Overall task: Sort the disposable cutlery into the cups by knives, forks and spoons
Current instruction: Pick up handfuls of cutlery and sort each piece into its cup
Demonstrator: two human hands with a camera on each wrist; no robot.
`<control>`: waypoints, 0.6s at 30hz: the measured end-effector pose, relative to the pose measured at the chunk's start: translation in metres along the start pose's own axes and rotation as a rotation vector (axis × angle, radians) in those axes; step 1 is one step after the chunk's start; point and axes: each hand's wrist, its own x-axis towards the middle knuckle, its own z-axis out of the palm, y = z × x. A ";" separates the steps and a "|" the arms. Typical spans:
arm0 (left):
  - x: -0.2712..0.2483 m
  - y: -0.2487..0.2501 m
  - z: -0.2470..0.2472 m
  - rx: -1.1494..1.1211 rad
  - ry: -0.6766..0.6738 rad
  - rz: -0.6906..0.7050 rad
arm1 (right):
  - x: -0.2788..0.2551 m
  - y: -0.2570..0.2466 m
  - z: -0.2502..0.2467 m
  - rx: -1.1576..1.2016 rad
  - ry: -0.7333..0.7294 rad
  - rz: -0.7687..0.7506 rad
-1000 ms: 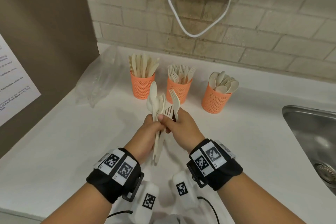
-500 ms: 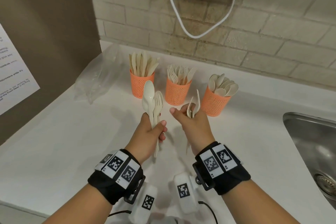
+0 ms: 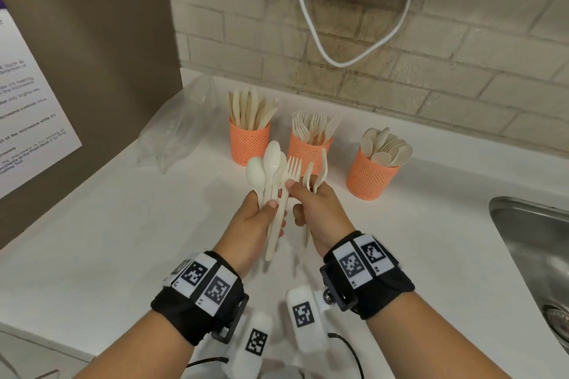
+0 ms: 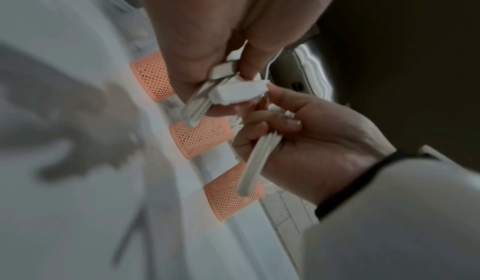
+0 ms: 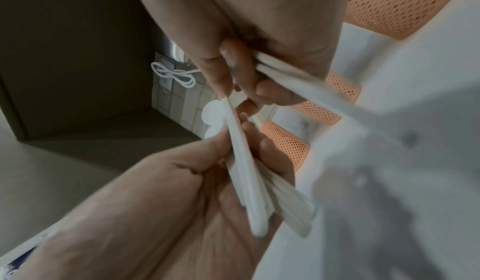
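Three orange mesh cups stand at the back of the white counter [image 3: 123, 240]: a knife cup [image 3: 249, 144], a fork cup [image 3: 309, 152] and a spoon cup [image 3: 369, 177]. My left hand [image 3: 271, 206] grips a bundle of cream spoons [image 3: 271, 160] and one fork [image 3: 292, 166], heads up, in front of the cups. My right hand [image 3: 295, 194] holds two forks [image 3: 320, 169] in its curled fingers, while its thumb and forefinger pinch the bundle's fork just below the tines. The left wrist view shows the bundle's handles [image 4: 221, 93] and the right hand's fork handles [image 4: 259, 161].
A crumpled clear plastic bag [image 3: 175, 129] lies left of the cups by the brown side wall [image 3: 107, 40]. A steel sink [image 3: 535, 255] is sunk into the counter at the right. A white cable [image 3: 338, 61] hangs on the brick wall.
Half a second ago my right hand was apart from the left with its two forks. It has come back to the bundle and pinches the fork there. The left hand has barely moved.
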 end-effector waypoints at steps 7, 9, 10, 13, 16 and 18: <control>0.001 -0.003 -0.005 0.015 0.038 -0.034 | 0.003 0.002 -0.002 0.112 0.135 0.011; 0.001 -0.003 -0.005 0.008 0.034 -0.031 | 0.007 0.001 -0.003 0.268 0.174 0.029; 0.000 -0.003 -0.005 0.007 0.032 -0.029 | 0.009 0.001 -0.005 0.316 0.186 0.032; 0.000 -0.002 -0.005 0.000 0.035 -0.030 | 0.012 0.001 -0.010 0.376 0.137 0.044; 0.000 -0.001 -0.005 -0.003 0.045 -0.042 | 0.014 0.000 -0.016 0.381 0.077 0.061; 0.001 0.000 -0.006 -0.005 0.050 -0.051 | 0.018 -0.002 -0.021 0.187 0.105 0.036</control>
